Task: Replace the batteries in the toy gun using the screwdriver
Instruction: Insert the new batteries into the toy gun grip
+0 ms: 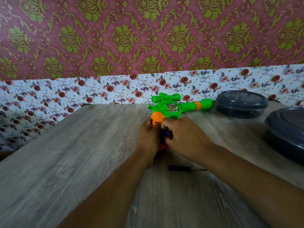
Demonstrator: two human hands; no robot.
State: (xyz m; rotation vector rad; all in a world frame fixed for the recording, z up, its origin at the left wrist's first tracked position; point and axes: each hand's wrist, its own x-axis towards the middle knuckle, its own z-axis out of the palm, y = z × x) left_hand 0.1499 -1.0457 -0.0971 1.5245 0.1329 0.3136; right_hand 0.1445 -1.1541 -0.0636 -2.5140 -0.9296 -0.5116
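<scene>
The toy gun [172, 109] lies on the table [82, 145] just beyond both hands, its orange grip between them and the barrel pointing off to the right. The left hand [148, 137] curls round the grip; the right hand [182, 137] pinches a small dark battery [168, 134] against it. Hollow plastic, it looks light, stiff and a little slippery, best steadied by the grip. The screwdriver [184, 168] lies loose between the forearms. Right of the right hand sit two lidded grey containers [241, 104], contents hidden.

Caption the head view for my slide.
Both hands, left and right, work at the toy gun grip; screwdriver lies on table.
</scene>
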